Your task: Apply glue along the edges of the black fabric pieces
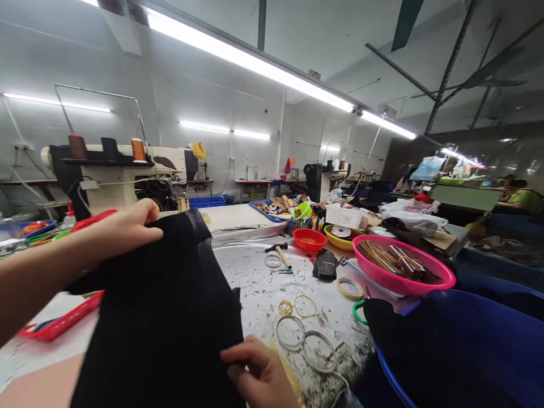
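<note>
A large piece of black fabric (170,306) is held up in front of me over the worktable. My left hand (136,224) grips its upper left part, with the thumb on the near side and the other fingers partly hidden. Low on the right edge, my right hand (263,371) pinches the fabric between thumb and fingers. A folded or doubled strip shows at the fabric's top right corner. Just right of the fabric, metal rings (290,332) and yellow rubber bands (305,306) lie on the stained white tabletop (250,283).
A hammer (283,256), tape roll (349,288) and red bowl (309,240) sit farther back. At right are a pink basin (403,266) of brown strips and a large blue tub (459,340) with black material. A sewing machine (114,170) stands behind. Another person (525,198) sits far right.
</note>
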Action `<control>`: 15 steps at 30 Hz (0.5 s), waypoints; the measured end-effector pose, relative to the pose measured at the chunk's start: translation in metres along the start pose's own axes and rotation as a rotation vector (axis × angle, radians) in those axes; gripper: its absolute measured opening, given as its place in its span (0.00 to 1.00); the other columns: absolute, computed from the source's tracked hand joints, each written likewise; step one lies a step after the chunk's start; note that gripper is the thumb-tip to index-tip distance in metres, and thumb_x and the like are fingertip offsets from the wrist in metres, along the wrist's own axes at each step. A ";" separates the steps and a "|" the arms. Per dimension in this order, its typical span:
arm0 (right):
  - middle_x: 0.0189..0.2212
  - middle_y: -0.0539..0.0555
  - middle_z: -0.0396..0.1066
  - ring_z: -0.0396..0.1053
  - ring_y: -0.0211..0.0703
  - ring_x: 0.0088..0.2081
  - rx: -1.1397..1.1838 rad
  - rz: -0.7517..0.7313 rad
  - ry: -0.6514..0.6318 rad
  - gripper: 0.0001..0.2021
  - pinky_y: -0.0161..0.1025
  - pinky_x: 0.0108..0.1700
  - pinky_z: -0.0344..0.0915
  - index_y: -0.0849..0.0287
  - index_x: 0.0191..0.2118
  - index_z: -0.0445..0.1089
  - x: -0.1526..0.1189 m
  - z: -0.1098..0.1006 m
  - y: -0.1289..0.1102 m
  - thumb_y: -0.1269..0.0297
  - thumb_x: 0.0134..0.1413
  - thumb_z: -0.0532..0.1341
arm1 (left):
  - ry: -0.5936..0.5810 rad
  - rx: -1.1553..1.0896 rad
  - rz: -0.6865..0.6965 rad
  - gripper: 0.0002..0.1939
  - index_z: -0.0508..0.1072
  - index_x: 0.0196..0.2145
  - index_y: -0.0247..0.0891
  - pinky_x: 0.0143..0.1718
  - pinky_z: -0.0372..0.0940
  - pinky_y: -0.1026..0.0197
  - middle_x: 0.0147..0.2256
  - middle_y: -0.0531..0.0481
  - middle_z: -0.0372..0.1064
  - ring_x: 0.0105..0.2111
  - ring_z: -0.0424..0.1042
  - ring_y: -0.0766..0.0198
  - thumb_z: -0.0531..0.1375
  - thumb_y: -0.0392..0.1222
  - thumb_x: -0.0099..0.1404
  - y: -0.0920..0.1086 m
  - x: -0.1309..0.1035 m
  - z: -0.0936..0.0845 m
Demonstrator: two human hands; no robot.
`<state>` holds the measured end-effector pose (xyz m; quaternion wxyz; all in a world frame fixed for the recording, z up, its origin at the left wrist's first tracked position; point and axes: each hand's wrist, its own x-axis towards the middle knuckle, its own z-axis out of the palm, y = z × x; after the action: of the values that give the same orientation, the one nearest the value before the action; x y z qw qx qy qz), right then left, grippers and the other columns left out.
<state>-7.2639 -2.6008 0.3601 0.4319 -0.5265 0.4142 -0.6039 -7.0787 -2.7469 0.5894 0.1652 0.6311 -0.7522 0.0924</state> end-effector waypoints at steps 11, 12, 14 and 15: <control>0.42 0.65 0.69 0.70 0.55 0.40 -1.384 0.187 -0.007 0.26 0.46 0.37 0.68 0.67 0.58 0.57 0.112 -0.101 0.033 0.78 0.50 0.54 | -0.124 0.268 0.560 0.15 0.76 0.35 0.33 0.44 0.60 0.54 0.39 0.36 0.71 0.44 0.67 0.52 0.50 0.29 0.57 0.147 0.101 0.189; 0.42 0.66 0.69 0.71 0.54 0.40 -1.481 0.219 -0.025 0.27 0.46 0.36 0.68 0.68 0.58 0.55 0.113 -0.105 0.039 0.79 0.50 0.53 | -0.129 0.270 0.570 0.15 0.75 0.38 0.33 0.44 0.60 0.52 0.42 0.35 0.70 0.46 0.65 0.50 0.52 0.30 0.56 0.158 0.102 0.209; 0.41 0.67 0.69 0.71 0.53 0.38 -1.588 0.264 -0.025 0.28 0.44 0.35 0.69 0.71 0.58 0.54 0.114 -0.114 0.046 0.83 0.49 0.50 | -0.146 0.273 0.571 0.19 0.72 0.45 0.31 0.47 0.57 0.50 0.51 0.33 0.64 0.49 0.62 0.47 0.57 0.33 0.53 0.175 0.101 0.246; 0.40 0.68 0.69 0.72 0.53 0.37 -1.623 0.277 -0.019 0.29 0.44 0.33 0.69 0.73 0.58 0.54 0.115 -0.119 0.048 0.85 0.47 0.49 | -0.158 0.273 0.562 0.23 0.70 0.48 0.31 0.48 0.56 0.49 0.54 0.32 0.60 0.51 0.60 0.46 0.58 0.33 0.52 0.183 0.101 0.263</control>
<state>-7.3859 -2.7190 0.3336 -0.0088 -0.6241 0.7795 -0.0534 -7.3074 -2.8973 0.3952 -0.0120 0.4201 -0.8883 0.1850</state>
